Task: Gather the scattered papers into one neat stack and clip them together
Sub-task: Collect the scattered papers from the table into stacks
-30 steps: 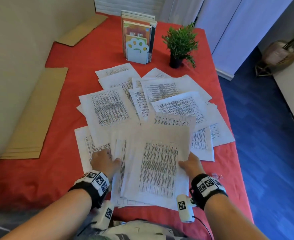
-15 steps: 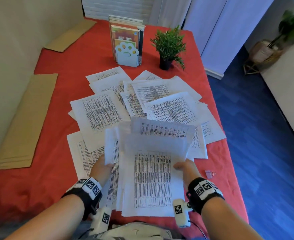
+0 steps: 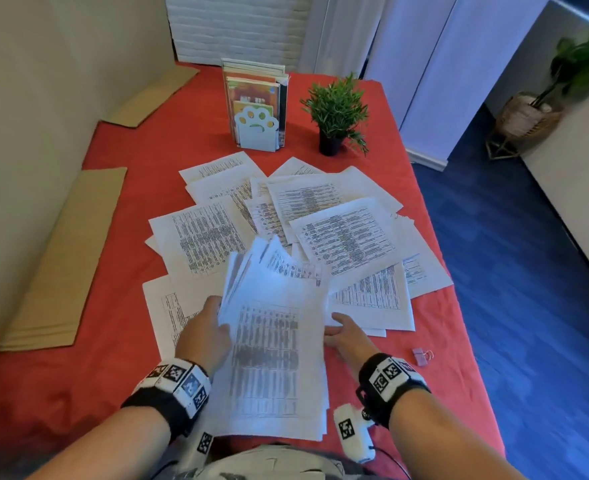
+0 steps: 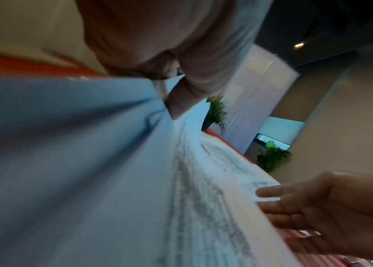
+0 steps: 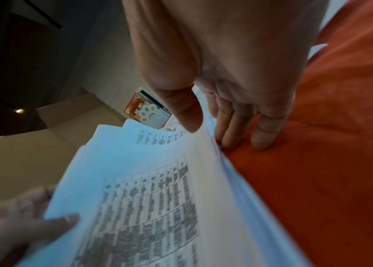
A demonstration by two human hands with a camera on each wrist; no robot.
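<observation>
A bundle of printed sheets (image 3: 269,344) is tilted up off the red tablecloth (image 3: 78,393) near the front edge, its far end fanned out. My left hand (image 3: 206,329) pinches the bundle's left edge, thumb on top and fingers underneath. My right hand (image 3: 343,329) lies with straight fingers (image 5: 233,126) against the bundle's right edge, fingertips on the cloth. Several more printed sheets (image 3: 341,237) lie spread and overlapping across the middle of the table. A small pink binder clip (image 3: 422,356) lies on the cloth just right of my right wrist.
A paw-shaped bookend with books (image 3: 256,112) and a small potted plant (image 3: 336,112) stand at the back. Cardboard sheets (image 3: 68,261) lie along the left side by the wall. The table's right edge drops to a blue floor (image 3: 528,306).
The bundle, flat and wide on the table a second ago, is now lifted, tilted and squeezed narrower. Both hands have come closer together at its sides.
</observation>
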